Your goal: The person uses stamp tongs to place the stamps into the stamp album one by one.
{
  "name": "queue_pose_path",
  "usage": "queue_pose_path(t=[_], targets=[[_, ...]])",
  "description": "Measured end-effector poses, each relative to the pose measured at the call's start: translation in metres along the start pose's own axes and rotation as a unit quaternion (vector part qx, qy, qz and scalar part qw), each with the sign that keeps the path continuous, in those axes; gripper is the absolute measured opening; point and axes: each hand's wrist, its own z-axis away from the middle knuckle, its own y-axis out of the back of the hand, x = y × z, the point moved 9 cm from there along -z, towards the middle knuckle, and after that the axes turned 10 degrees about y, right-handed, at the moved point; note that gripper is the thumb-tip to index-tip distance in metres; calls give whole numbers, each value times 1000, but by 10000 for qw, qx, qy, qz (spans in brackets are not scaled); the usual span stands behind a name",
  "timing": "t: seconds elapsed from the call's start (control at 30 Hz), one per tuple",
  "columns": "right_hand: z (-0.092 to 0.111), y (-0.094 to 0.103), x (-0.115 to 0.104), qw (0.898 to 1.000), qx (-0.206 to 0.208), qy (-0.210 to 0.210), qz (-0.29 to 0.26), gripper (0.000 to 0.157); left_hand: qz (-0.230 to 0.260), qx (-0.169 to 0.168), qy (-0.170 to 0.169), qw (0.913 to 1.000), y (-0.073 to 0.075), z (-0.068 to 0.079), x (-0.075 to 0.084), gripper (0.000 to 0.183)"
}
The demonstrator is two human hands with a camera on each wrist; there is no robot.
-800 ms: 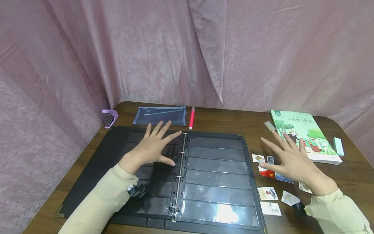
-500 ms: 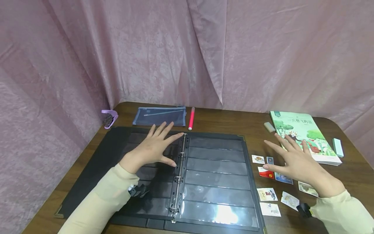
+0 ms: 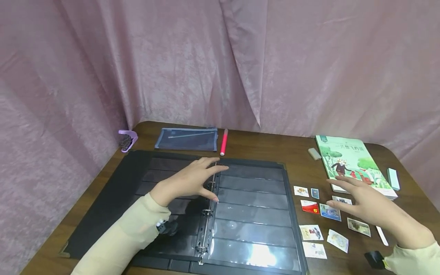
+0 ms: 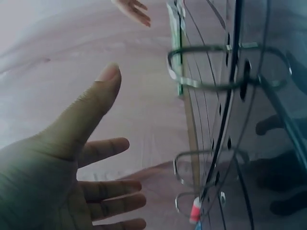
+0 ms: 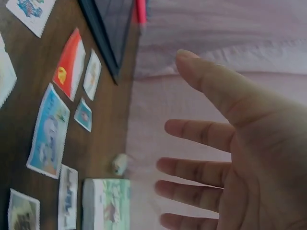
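Observation:
My left hand [image 3: 189,179] hovers over the ring spine of an open black stamp album [image 3: 254,208], fingers spread and holding nothing. The album's right page has rows of clear pocket strips, and its metal rings [image 4: 206,86] stand up in the left wrist view. My right hand [image 3: 372,202] is held above the table, fingers extended, with nothing in it. Below and left of it lie several loose stamps, including a red and white one [image 3: 310,207], a blue one [image 3: 330,212] and a brownish one [image 3: 359,227]. A thin white strip [image 3: 382,236] lies near the right wrist, partly covered.
A green illustrated book [image 3: 354,164] lies at the back right, between a greyish eraser [image 3: 314,154] and a pale green block [image 3: 393,179]. Along the back are a blue mesh pouch [image 3: 187,139], a pink marker [image 3: 224,142] and a purple clip-like object [image 3: 128,140].
My right hand has moved right and nearer to me, uncovering more stamps and the white strip. My left hand has shifted slightly right and turned. The head view has tilted a little upward.

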Motion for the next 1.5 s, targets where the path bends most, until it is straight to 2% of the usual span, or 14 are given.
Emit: queue_pose_path(t=[0.2,0.3,0.43,0.6,0.83,1.03,1.33,1.5], targets=[[20,1,15,9988,346,-84,-340,55,337,-20,-452,9984,-6,-6,21,82],[29,2,21,9975,610,-111,-330,51,381,-37,-617,9974,-10,-8,29,79],[43,2,31,9956,885,-266,-181,48,404,-155,-690,9967,-16,-10,37,75],[61,0,47,9920,1104,-515,-336,46,396,-383,-726,9958,-24,-12,45,72],[80,-11,68,9869,1246,-924,-442,43,467,-577,-799,9940,-35,-15,50,68],[90,-15,79,9839,1560,-834,-264,44,490,-727,-791,9930,-44,-17,54,67],[95,-31,94,9851,1185,-1243,-119,37,587,-765,-602,9935,-55,-20,49,64],[97,-37,98,9854,1176,-1219,-143,35,627,-707,-628,9935,-56,-19,48,62]])
